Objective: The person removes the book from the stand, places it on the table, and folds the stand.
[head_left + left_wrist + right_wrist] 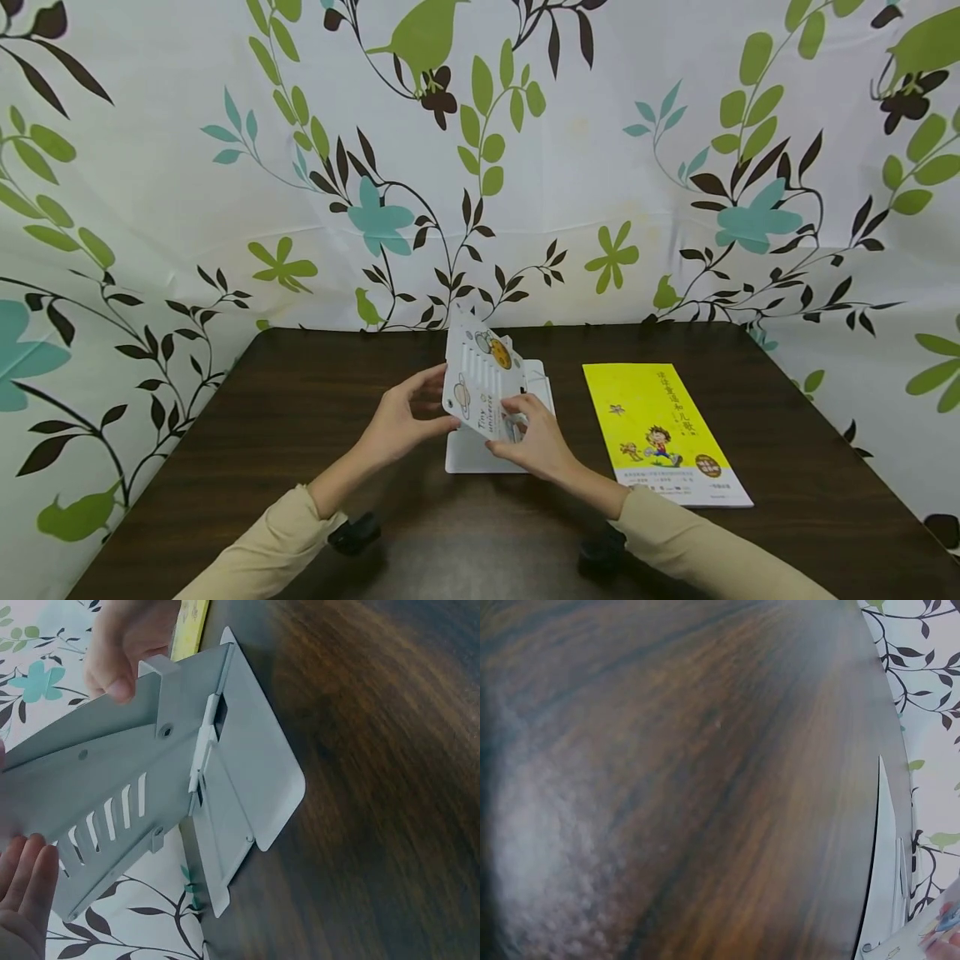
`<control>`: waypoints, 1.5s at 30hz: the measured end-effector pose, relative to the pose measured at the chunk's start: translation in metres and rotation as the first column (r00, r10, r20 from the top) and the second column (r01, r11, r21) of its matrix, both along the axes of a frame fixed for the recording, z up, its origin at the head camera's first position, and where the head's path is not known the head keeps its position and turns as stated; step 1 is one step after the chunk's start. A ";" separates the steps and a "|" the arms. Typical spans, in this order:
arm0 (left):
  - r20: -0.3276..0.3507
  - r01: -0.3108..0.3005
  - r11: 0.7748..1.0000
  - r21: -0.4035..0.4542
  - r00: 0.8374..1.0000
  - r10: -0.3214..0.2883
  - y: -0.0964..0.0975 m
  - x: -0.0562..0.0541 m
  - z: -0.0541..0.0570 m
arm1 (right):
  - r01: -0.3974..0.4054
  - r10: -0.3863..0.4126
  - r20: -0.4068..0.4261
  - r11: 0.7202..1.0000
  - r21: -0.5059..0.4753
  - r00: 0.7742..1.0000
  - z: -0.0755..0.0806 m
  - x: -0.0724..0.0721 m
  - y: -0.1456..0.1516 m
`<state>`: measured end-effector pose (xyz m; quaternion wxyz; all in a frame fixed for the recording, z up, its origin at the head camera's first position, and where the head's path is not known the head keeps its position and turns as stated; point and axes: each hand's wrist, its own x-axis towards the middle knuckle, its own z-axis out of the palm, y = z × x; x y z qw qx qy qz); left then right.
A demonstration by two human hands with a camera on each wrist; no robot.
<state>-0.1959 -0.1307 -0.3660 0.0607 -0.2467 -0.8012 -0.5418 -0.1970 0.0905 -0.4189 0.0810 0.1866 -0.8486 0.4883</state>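
Observation:
A white book stand printed with planets and "Tiny universe" has its slotted panel tilted up over a flat base plate on the table. My left hand holds the panel's left edge, thumb in front and fingers behind. At the lower right edge, my right hand pinches the panel between thumb and fingers. From behind, the left wrist view shows the plain back, the hinge and a folded support piece over the base. Only a sliver of the stand shows in the right wrist view.
To the right of the stand lies a yellow book with a cartoon child on its cover. The dark wooden table ends at the back against a leaf-patterned cloth.

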 end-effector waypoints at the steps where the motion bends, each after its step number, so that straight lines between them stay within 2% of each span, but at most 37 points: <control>1: -0.001 -0.007 1.000 0.003 1.000 0.007 0.000 0.000 0.000 | 0.003 -0.003 0.001 1.000 0.003 1.000 0.000 0.000 0.000; 7: 0.006 -0.041 0.999 0.027 0.999 0.040 0.000 0.002 -0.002 | -0.004 0.004 0.019 1.000 0.019 1.000 -0.001 -0.001 -0.001; 11: 0.025 -0.057 0.997 0.051 0.998 0.056 -0.002 0.004 -0.004 | -0.059 0.058 0.058 0.998 0.025 0.997 0.001 -0.001 0.002; 17: 0.030 -0.062 0.996 0.071 0.998 0.060 -0.008 0.006 -0.008 | -0.172 0.166 0.139 0.985 0.032 0.976 0.002 -0.002 0.015; 28: 0.102 -0.113 0.992 0.052 0.989 0.107 -0.019 0.008 -0.018 | -0.286 0.268 0.202 0.956 0.062 0.942 -0.002 -0.001 0.036; 33: 0.139 -0.142 0.989 0.037 0.981 0.136 -0.025 0.012 -0.025 | -0.293 0.269 0.192 0.950 0.106 0.944 -0.004 -0.001 0.038; 45: 0.200 -0.176 0.984 -0.024 0.963 0.177 -0.037 0.013 -0.043 | -0.312 0.301 0.085 0.934 0.173 0.950 -0.012 -0.001 0.037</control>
